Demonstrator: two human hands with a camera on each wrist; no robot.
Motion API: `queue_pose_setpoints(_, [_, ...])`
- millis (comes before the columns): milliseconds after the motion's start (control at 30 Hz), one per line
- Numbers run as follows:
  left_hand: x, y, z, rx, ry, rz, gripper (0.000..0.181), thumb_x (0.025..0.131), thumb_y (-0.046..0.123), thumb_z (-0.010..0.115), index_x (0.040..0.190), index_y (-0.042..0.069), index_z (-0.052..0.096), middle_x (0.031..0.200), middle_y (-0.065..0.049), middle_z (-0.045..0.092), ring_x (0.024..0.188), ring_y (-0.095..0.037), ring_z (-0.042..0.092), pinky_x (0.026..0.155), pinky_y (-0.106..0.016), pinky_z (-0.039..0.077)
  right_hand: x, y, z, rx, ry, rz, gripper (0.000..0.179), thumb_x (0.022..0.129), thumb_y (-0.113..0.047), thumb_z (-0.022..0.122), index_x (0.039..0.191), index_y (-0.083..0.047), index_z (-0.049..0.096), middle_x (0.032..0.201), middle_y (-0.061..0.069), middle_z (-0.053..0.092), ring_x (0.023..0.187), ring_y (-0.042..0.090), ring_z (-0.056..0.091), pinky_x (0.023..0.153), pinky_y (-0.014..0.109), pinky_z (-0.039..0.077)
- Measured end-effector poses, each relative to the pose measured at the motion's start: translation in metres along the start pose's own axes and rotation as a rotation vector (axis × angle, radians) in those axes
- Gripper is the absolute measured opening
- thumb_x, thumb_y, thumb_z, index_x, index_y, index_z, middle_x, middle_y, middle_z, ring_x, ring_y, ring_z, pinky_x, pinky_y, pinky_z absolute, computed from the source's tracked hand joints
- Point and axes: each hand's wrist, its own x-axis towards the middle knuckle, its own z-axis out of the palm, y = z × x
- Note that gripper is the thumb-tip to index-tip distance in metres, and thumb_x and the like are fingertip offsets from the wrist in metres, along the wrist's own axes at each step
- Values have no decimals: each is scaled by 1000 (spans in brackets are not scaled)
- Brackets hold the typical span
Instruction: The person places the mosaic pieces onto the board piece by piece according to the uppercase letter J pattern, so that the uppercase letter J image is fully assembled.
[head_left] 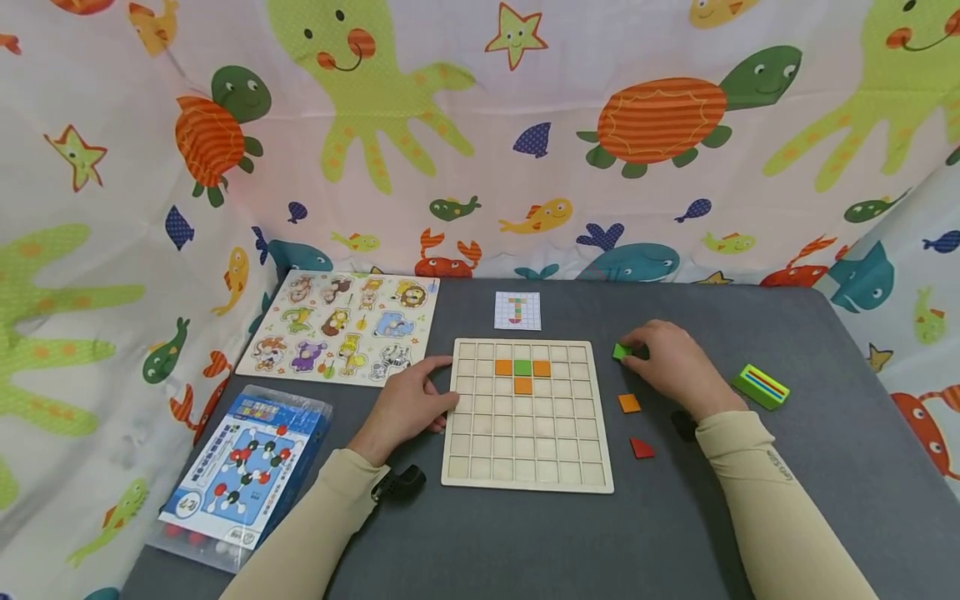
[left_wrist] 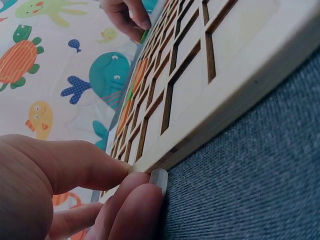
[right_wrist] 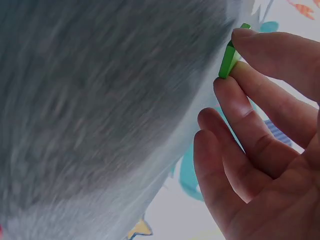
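Green tile (head_left: pixel 621 352) pinched, wooden grid board (head_left: pixel 528 450) braced.
Your right hand (head_left: pixel 666 364) holds the tile between nearly closed fingers beside the board's far right corner; your left hand (head_left: pixel 405 404) grips the board's left edge, likely against sliding on the surface (head_left: pixel 525 550).

The head view is evenly and softly lit, with the curtain (head_left: pixel 487 108) rendered bright and tinged faintly pink. Diffuse shadows are cast on the grey tabletop (head_left: pixel 570 542) beside the sleeves (head_left: pixel 780 508). The left wrist view is toned cooler and dimmer, though the board (left_wrist: pixel 220 102) is left pale. In the right wrist view, the tabletop is smeared by blur, the green tile (right_wrist: pixel 228 60) kept crisper.
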Motion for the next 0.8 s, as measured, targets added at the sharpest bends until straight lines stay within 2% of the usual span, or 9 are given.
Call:
queue_pose_setpoints(233, [0,1,0,9,-1,3,65,95,26,81,156,25,57,77,-5,73,60,-20,74,58,-34,59,-9,-35,9,21,21,-37,31,100,-20,78,126,-3,79,123,19,73,119,40,66,106,62,55])
queue_pose_setpoints(500, [0,2,1,10,8,10,65,95,26,81,155,25,58,76,-5,73,59,-18,73,57,-33,58,-13,-74,24,28,44,-159,27,96,-18,81,120,-5,81,114,12,74,110,31,66,100,53,59])
queue_pose_setpoints(800, [0,1,0,20,4,0,65,95,27,81,156,25,58,77,-5,72,60,-18,73,57,-33,59,-22,-110,36,40,46,-268,24,94,-18,83,116,-8,83,116,8,75,116,29,67,102,49,60])
